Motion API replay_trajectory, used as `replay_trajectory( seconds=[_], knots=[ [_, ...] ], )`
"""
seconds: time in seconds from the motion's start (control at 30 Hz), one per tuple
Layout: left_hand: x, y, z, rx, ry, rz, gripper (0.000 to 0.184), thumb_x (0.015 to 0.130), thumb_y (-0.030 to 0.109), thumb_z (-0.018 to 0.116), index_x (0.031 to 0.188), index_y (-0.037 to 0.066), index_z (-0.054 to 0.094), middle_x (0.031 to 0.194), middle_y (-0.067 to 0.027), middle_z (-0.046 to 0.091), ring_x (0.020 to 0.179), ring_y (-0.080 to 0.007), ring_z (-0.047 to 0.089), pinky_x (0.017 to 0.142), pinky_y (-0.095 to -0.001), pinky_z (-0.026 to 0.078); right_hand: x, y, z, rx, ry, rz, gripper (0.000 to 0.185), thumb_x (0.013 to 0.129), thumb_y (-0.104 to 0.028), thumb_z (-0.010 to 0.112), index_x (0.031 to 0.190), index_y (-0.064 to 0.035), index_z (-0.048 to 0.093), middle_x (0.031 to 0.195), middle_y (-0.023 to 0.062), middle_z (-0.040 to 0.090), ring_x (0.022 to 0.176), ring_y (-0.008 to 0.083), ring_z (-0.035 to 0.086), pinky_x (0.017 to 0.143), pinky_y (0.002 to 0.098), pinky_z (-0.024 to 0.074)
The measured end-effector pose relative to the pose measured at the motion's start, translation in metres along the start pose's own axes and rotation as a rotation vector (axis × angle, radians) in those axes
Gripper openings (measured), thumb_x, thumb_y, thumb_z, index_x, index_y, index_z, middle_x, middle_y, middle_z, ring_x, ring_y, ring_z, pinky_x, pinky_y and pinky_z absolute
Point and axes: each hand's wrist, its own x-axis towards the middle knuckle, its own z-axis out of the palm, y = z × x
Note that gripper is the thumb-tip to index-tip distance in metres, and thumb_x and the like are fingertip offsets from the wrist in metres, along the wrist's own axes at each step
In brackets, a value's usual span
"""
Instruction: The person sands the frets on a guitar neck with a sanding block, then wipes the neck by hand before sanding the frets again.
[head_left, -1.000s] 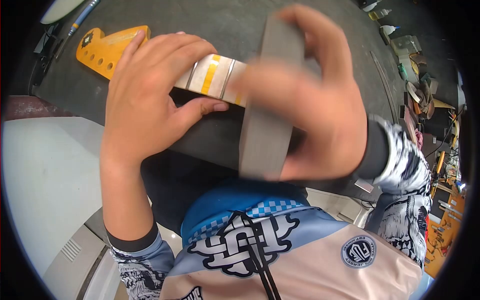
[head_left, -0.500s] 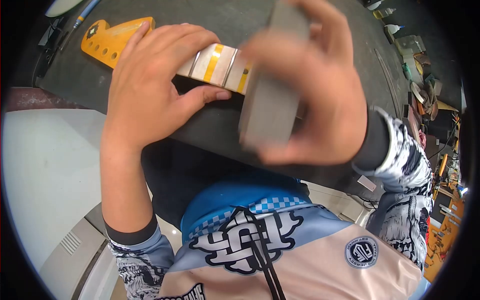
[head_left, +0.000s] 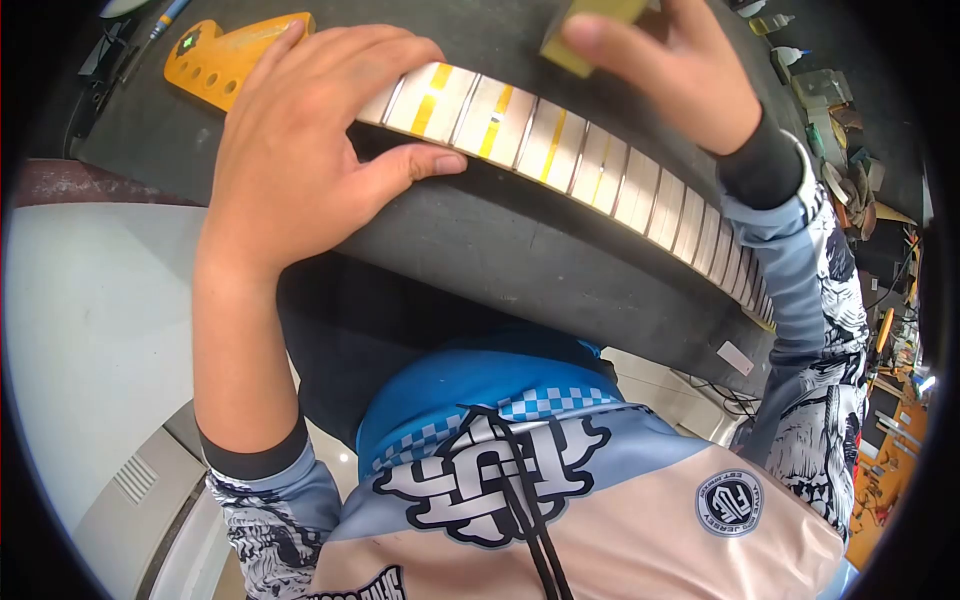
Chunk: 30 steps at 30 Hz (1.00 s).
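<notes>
The left hand (head_left: 310,150) curls its fingers over the far side of a long guitar neck with a pale wooden fretboard (head_left: 598,168), most of them lying close together, while its thumb presses along the near edge; the neck is gripped between them. The fingers of the right hand (head_left: 680,75) pinch a yellowish, straight-edged block (head_left: 568,60), thumb on the near side; the block's far end is cut off by the upper border. It sits beyond the neck's far edge, apart from it; whether it touches the surface beneath I cannot tell.

From the left hand, the fretboard runs rightward past thin metal frets and yellow strips, its far end passing behind the right forearm. On the other side, the amber-orange headstock (head_left: 222,65) juts out. Under everything spreads the dark grey tabletop (head_left: 440,235), with a small pale rectangular piece (head_left: 735,357) near its front edge.

Half a second ago the block crossed the fretboard, grey face showing; now many more frets are exposed, and the left hand keeps its grip.
</notes>
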Motion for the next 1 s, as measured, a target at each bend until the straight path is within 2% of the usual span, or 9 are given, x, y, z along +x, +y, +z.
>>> replay_trajectory(
  seconds=[0.17, 0.27, 0.33, 0.43, 0.47, 0.7, 0.83, 0.93, 1.0],
  knots=[
    [0.005, 0.006, -0.008, 0.011, -0.057, 0.009, 0.06, 0.073, 0.042, 0.086, 0.124, 0.014, 0.069, 0.124, -0.0054, 0.071, 0.121, -0.0308, 0.064, 0.116, -0.0545, 0.036, -0.011, -0.024, 0.006, 0.119, -0.11, 0.021, 0.07, 0.084, -0.032, 0.085, 0.138, -0.0075, 0.047, 0.106, 0.0082, 0.06, 0.097, 0.0185, 0.059, 0.087, 0.0333, 0.0495],
    [0.004, 0.005, -0.007, 0.021, -0.059, -0.006, 0.061, 0.072, 0.04, 0.086, 0.125, 0.014, 0.069, 0.126, -0.006, 0.071, 0.121, -0.0308, 0.064, 0.117, -0.0542, 0.036, -0.021, -0.031, 0.027, -0.499, 0.138, -0.635, 0.072, 0.079, -0.028, 0.088, 0.138, -0.0085, 0.051, 0.114, 0.0142, 0.059, 0.108, 0.0277, 0.058, 0.093, 0.0385, 0.0488],
    [0.001, 0.003, -0.004, 0.032, -0.034, -0.013, 0.059, 0.073, 0.035, 0.085, 0.125, 0.014, 0.069, 0.127, -0.0067, 0.07, 0.122, -0.0311, 0.063, 0.117, -0.054, 0.036, -0.04, -0.036, 0.035, -0.569, 0.135, -0.703, 0.078, 0.074, -0.028, 0.09, 0.138, -0.0069, 0.052, 0.115, 0.0158, 0.059, 0.108, 0.0335, 0.056, 0.1, 0.0442, 0.0442],
    [0.004, 0.006, -0.005, 0.028, -0.077, -0.049, 0.055, 0.074, 0.025, 0.08, 0.126, 0.012, 0.069, 0.128, -0.0079, 0.07, 0.123, -0.032, 0.063, 0.118, -0.0541, 0.035, -0.026, -0.04, -0.004, -0.525, -0.29, -0.705, 0.058, 0.073, -0.02, 0.087, 0.126, -0.0136, 0.064, 0.114, 0.0153, 0.059, 0.101, 0.0325, 0.055, 0.104, 0.051, 0.0416],
    [0.005, 0.005, -0.006, 0.033, -0.069, -0.031, 0.055, 0.074, 0.023, 0.079, 0.126, 0.012, 0.069, 0.128, -0.0081, 0.07, 0.123, -0.0323, 0.063, 0.118, -0.0541, 0.035, -0.02, -0.029, 0.004, -0.554, -0.107, -0.819, 0.053, 0.075, -0.02, 0.086, 0.124, -0.0159, 0.067, 0.113, 0.0154, 0.059, 0.1, 0.0319, 0.055, 0.102, 0.0514, 0.0433],
    [0.006, 0.006, -0.004, 0.034, -0.06, 0.008, 0.053, 0.075, 0.022, 0.078, 0.126, 0.009, 0.068, 0.128, -0.0093, 0.07, 0.123, -0.0324, 0.063, 0.118, -0.053, 0.035, -0.034, 0.007, 0.04, -0.401, 0.121, -0.669, 0.061, 0.076, -0.042, 0.087, 0.13, -0.0192, 0.069, 0.126, 0.0196, 0.05, 0.117, 0.0369, 0.054, 0.101, 0.0493, 0.0451],
    [0.003, 0.002, -0.001, 0.02, -0.01, -0.012, 0.054, 0.075, 0.028, 0.082, 0.125, 0.01, 0.068, 0.127, -0.0088, 0.07, 0.123, -0.0319, 0.063, 0.118, -0.0537, 0.035, -0.036, 0.009, 0.047, -0.388, 0.146, -0.817, 0.061, 0.076, -0.043, 0.087, 0.13, -0.0195, 0.07, 0.127, 0.0204, 0.049, 0.118, 0.0367, 0.053, 0.101, 0.048, 0.0447],
    [0.007, 0.007, -0.007, 0.018, -0.078, -0.008, 0.055, 0.075, 0.031, 0.083, 0.125, 0.012, 0.069, 0.126, -0.0075, 0.07, 0.123, -0.0319, 0.063, 0.117, -0.0546, 0.035, -0.025, -0.009, 0.015, -0.624, 0.044, -0.719, 0.068, 0.075, -0.036, 0.088, 0.134, -0.0137, 0.061, 0.125, 0.0187, 0.049, 0.114, 0.0375, 0.052, 0.099, 0.0449, 0.0448],
    [0.006, 0.007, -0.006, 0.015, -0.072, 0.003, 0.053, 0.075, 0.028, 0.081, 0.125, 0.012, 0.069, 0.126, -0.0069, 0.071, 0.123, -0.0319, 0.063, 0.117, -0.0552, 0.035, -0.014, 0.004, 0.01, -0.429, 0.017, -0.482, 0.075, 0.074, -0.036, 0.087, 0.135, -0.0082, 0.054, 0.124, 0.0163, 0.05, 0.115, 0.0345, 0.051, 0.097, 0.0415, 0.0449]
  ],
)
